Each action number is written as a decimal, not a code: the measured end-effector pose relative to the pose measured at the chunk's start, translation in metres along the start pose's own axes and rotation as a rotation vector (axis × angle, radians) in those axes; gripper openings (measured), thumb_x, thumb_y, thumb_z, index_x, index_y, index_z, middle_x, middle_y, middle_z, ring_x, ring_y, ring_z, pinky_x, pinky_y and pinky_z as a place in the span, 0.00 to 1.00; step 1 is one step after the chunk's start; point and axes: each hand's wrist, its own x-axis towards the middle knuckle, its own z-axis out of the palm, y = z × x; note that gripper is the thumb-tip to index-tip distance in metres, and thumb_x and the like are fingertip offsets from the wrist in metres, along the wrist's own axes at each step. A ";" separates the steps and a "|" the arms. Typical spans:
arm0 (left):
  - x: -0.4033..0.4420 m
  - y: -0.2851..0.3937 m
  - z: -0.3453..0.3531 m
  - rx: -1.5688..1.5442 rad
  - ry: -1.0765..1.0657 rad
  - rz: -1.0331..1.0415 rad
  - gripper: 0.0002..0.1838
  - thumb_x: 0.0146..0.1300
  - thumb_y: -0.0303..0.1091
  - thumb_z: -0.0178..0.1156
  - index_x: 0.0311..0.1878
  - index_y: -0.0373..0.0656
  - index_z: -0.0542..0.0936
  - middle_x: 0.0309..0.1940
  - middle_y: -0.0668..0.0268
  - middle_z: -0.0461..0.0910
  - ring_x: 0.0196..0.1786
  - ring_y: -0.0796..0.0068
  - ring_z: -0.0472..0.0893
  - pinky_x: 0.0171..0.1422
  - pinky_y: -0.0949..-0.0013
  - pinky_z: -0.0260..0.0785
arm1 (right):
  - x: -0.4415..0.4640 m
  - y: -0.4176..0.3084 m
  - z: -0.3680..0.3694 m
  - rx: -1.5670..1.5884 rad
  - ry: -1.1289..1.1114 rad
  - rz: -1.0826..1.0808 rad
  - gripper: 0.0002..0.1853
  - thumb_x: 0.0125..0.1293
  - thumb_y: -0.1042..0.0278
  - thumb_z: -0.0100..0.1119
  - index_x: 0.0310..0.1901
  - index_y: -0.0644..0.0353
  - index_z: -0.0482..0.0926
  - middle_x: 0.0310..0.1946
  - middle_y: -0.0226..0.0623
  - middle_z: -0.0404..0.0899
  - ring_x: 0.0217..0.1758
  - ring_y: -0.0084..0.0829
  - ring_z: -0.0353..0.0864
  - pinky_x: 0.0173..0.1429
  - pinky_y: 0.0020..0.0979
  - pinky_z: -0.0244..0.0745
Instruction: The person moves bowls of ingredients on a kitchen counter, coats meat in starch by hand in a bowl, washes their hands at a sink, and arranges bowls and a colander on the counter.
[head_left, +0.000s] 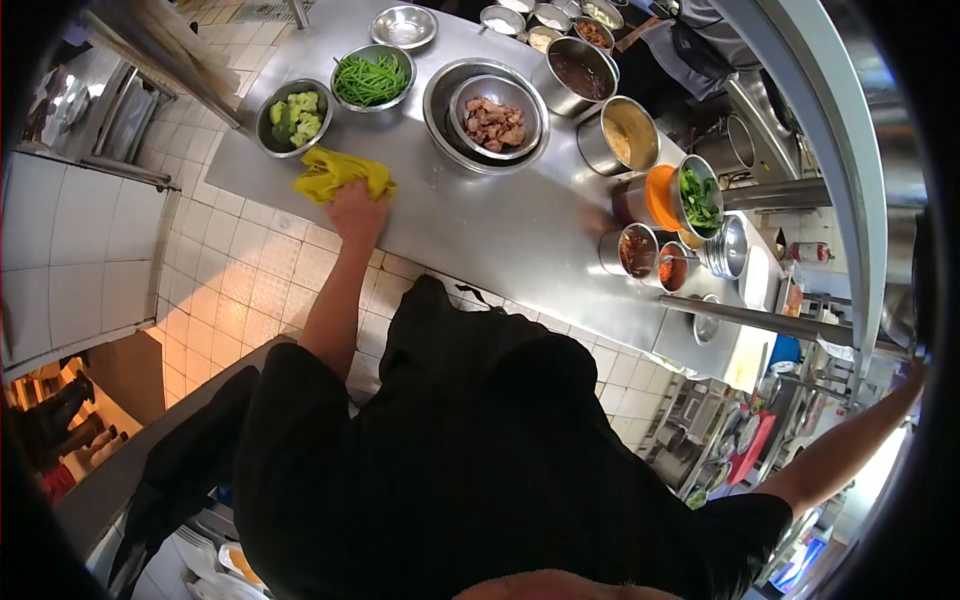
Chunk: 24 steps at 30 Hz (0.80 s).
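Observation:
My left hand is closed on a yellow cloth, pressed to the steel table near its front left edge. Just beyond the cloth stand a bowl of broccoli and a bowl of green beans. A smaller bowl with pieces of meat sits inside a wider steel bowl further right. My right arm stretches far out to the right; the right hand is at the dark edge of the view, by the shelf frame, and its fingers cannot be made out.
Pots of brown sauce and pale liquid line the far right side. Nearby are a bowl of chopped greens and small pots of red sauce. A steel post and overhead shelf edge bound the right. A person stands behind the table.

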 end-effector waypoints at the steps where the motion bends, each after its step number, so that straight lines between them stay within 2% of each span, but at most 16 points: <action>1: 0.000 0.006 -0.016 0.033 -0.006 0.064 0.28 0.46 0.48 0.64 0.49 0.44 0.73 0.44 0.59 0.74 0.50 0.56 0.72 0.56 0.45 0.58 | 0.000 0.000 -0.001 -0.011 0.000 -0.002 0.16 0.58 0.70 0.55 0.45 0.71 0.79 0.36 0.44 0.80 0.32 0.32 0.77 0.30 0.30 0.73; 2: 0.001 0.009 -0.024 0.065 -0.012 0.128 0.29 0.46 0.49 0.65 0.51 0.44 0.73 0.46 0.59 0.73 0.53 0.56 0.70 0.59 0.43 0.55 | 0.000 -0.001 -0.002 -0.033 -0.008 -0.011 0.15 0.58 0.70 0.55 0.44 0.71 0.79 0.36 0.44 0.80 0.32 0.32 0.77 0.30 0.30 0.73; 5: 0.012 -0.003 0.005 -0.029 0.330 0.168 0.33 0.46 0.52 0.64 0.54 0.44 0.72 0.51 0.58 0.70 0.60 0.53 0.63 0.62 0.41 0.50 | -0.009 -0.013 -0.008 -0.164 -0.048 -0.107 0.14 0.58 0.70 0.55 0.42 0.72 0.80 0.36 0.45 0.80 0.31 0.32 0.78 0.28 0.29 0.73; 8: -0.001 0.013 0.028 0.024 0.151 0.224 0.35 0.48 0.58 0.62 0.55 0.43 0.72 0.55 0.55 0.68 0.61 0.50 0.63 0.64 0.41 0.49 | -0.031 -0.040 0.008 0.291 0.277 0.158 0.13 0.56 0.69 0.55 0.40 0.69 0.81 0.36 0.44 0.81 0.32 0.34 0.78 0.30 0.33 0.74; 9: -0.012 0.026 0.028 0.021 0.116 0.243 0.36 0.49 0.59 0.61 0.56 0.43 0.72 0.56 0.54 0.67 0.61 0.51 0.62 0.64 0.41 0.49 | -0.021 -0.022 0.005 0.190 0.261 0.088 0.14 0.55 0.69 0.56 0.41 0.67 0.82 0.35 0.42 0.81 0.33 0.36 0.78 0.29 0.36 0.72; 12: -0.051 0.083 0.028 -0.031 -0.039 0.334 0.38 0.50 0.63 0.58 0.58 0.43 0.71 0.57 0.53 0.67 0.62 0.51 0.62 0.64 0.42 0.50 | -0.040 -0.054 0.005 0.079 0.240 0.209 0.13 0.54 0.69 0.56 0.39 0.64 0.83 0.34 0.40 0.82 0.33 0.35 0.79 0.31 0.35 0.73; 14: -0.064 0.112 0.024 -0.084 -0.204 0.367 0.40 0.50 0.65 0.57 0.59 0.44 0.71 0.58 0.52 0.66 0.62 0.51 0.63 0.63 0.41 0.51 | -0.030 -0.019 -0.001 0.000 0.158 -0.239 0.11 0.53 0.69 0.57 0.34 0.64 0.84 0.30 0.37 0.82 0.32 0.33 0.78 0.34 0.32 0.72; 15: -0.070 0.123 0.027 -0.104 -0.227 0.450 0.40 0.50 0.65 0.58 0.59 0.44 0.71 0.59 0.52 0.65 0.62 0.50 0.62 0.63 0.40 0.51 | -0.025 -0.013 -0.002 0.075 0.129 -0.247 0.09 0.51 0.70 0.58 0.30 0.64 0.84 0.27 0.36 0.81 0.32 0.32 0.78 0.36 0.31 0.71; 17: -0.077 0.141 0.034 -0.136 -0.264 0.602 0.40 0.49 0.64 0.58 0.60 0.45 0.70 0.62 0.52 0.63 0.63 0.49 0.61 0.63 0.39 0.51 | -0.028 -0.013 -0.003 0.139 0.119 -0.206 0.08 0.52 0.71 0.58 0.30 0.64 0.84 0.27 0.37 0.81 0.31 0.32 0.78 0.35 0.32 0.72; 18: -0.079 0.149 0.036 -0.182 -0.231 0.666 0.38 0.49 0.64 0.59 0.58 0.45 0.72 0.60 0.52 0.66 0.62 0.51 0.64 0.62 0.42 0.53 | -0.027 -0.012 -0.001 0.176 0.115 -0.190 0.08 0.52 0.71 0.58 0.30 0.64 0.84 0.27 0.38 0.81 0.31 0.31 0.78 0.35 0.32 0.72; 19: -0.080 0.155 0.038 -0.226 -0.196 0.726 0.37 0.49 0.63 0.60 0.56 0.45 0.74 0.58 0.53 0.68 0.60 0.53 0.66 0.62 0.44 0.56 | -0.022 -0.006 0.007 0.329 0.185 -0.077 0.07 0.51 0.72 0.58 0.30 0.64 0.84 0.27 0.38 0.81 0.30 0.30 0.78 0.34 0.31 0.72; 20: -0.078 0.156 0.040 -0.268 -0.163 0.783 0.35 0.49 0.62 0.61 0.54 0.45 0.75 0.56 0.53 0.71 0.59 0.55 0.69 0.61 0.47 0.58 | -0.022 -0.007 0.009 0.274 0.206 -0.037 0.07 0.52 0.72 0.58 0.29 0.64 0.84 0.27 0.37 0.82 0.30 0.30 0.78 0.34 0.31 0.72; 22: -0.045 0.154 0.016 -0.478 -0.621 0.738 0.30 0.49 0.56 0.64 0.48 0.43 0.79 0.47 0.55 0.77 0.53 0.59 0.75 0.57 0.54 0.64 | -0.028 -0.025 0.012 0.163 0.246 0.046 0.08 0.53 0.71 0.58 0.29 0.65 0.84 0.27 0.37 0.82 0.30 0.29 0.77 0.34 0.30 0.73; 23: -0.025 0.155 -0.002 -0.585 -0.852 0.705 0.27 0.49 0.54 0.65 0.46 0.42 0.80 0.43 0.56 0.80 0.49 0.61 0.78 0.54 0.58 0.67 | -0.028 -0.024 0.009 0.125 0.276 0.001 0.08 0.54 0.70 0.58 0.29 0.65 0.84 0.28 0.37 0.82 0.30 0.29 0.78 0.34 0.30 0.73; 24: -0.008 0.159 -0.021 -0.733 -0.765 0.479 0.23 0.50 0.50 0.66 0.42 0.42 0.81 0.37 0.57 0.81 0.45 0.63 0.79 0.50 0.61 0.69 | -0.029 -0.023 0.005 0.084 0.308 -0.043 0.08 0.55 0.70 0.58 0.29 0.65 0.84 0.28 0.37 0.82 0.30 0.29 0.78 0.35 0.30 0.74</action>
